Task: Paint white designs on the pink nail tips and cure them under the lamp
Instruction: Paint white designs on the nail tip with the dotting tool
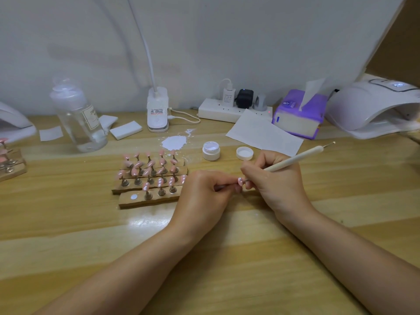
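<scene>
My left hand [204, 192] pinches the metal stem of a single pink nail tip [240, 181] that carries white marks. My right hand [275, 178] grips a cream dotting pen [295, 159], its working end down at that tip. Wooden holder strips [145, 201] to the left carry several pink nail tips [148, 169] on metal stands; a few front ones show white dots. An open jar of white gel [211, 151] and its lid [244, 153] stand just beyond my hands. The white curing lamp [368, 108] sits at the far right.
A blob of white gel [174, 142] lies on the wooden table [91, 235]. Behind stand a clear bottle [78, 114], a desk lamp base [157, 110], a power strip [227, 110], a purple tissue box [297, 114], paper [261, 133], white pads [126, 129]. A second holder [9, 164] sits far left.
</scene>
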Action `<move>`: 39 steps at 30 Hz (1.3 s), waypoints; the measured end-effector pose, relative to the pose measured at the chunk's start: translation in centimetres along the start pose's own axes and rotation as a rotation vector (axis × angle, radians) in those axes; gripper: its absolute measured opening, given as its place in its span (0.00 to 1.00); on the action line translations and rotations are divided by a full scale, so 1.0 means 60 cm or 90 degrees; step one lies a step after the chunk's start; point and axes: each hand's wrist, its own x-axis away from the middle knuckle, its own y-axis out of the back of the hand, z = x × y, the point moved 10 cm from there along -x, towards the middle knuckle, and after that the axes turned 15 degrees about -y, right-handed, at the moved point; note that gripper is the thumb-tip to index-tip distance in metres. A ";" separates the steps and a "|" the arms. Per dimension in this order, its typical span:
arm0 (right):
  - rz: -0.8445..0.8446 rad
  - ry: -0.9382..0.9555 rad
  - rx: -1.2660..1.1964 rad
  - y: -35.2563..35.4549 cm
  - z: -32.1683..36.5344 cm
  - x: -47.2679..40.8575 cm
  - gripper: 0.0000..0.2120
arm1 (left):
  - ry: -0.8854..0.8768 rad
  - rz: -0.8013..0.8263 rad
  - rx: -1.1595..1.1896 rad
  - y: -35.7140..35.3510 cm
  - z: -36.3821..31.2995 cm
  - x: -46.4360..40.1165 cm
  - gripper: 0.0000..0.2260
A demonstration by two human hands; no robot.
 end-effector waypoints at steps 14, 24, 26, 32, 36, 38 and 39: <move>-0.002 0.002 0.002 0.000 0.000 0.000 0.17 | -0.005 -0.008 0.001 0.002 -0.002 0.000 0.07; -0.008 0.007 0.009 0.001 0.000 0.000 0.17 | -0.006 -0.004 0.003 0.001 -0.002 0.001 0.07; -0.010 0.006 0.005 0.002 0.000 -0.001 0.17 | -0.005 -0.004 0.000 0.000 -0.001 0.000 0.07; -0.008 0.005 0.004 0.001 -0.001 -0.001 0.16 | -0.007 -0.003 -0.006 0.000 -0.001 -0.001 0.07; -0.010 0.010 0.010 0.001 0.001 0.000 0.16 | -0.011 -0.004 -0.013 0.001 -0.002 -0.001 0.07; -0.014 0.010 0.011 0.002 0.001 0.001 0.17 | -0.013 -0.005 -0.012 0.001 -0.002 -0.001 0.07; -0.019 0.008 0.007 0.004 0.001 0.000 0.17 | -0.015 -0.005 -0.013 0.001 -0.003 -0.001 0.07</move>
